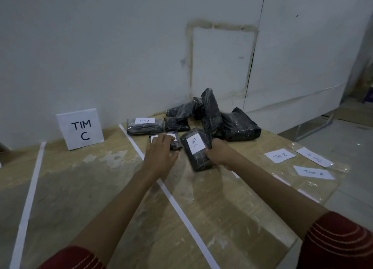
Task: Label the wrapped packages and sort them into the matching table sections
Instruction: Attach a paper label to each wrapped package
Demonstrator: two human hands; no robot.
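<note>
Several black wrapped packages lie in a pile (218,115) at the far side of the table by the wall. My right hand (220,154) grips a package labelled TIM C (194,147) at its right edge. My left hand (161,153) rests over a smaller labelled package (173,139), fingers curled on it; its label is mostly hidden. Another package labelled TIM A (144,125) lies behind it.
A white TIM C sign (80,128) stands against the wall at left. White tape lines (167,190) split the wooden table (80,188) into sections. Loose paper labels TIM B (280,155), TIM A (313,173) and a third one (313,156) lie at right.
</note>
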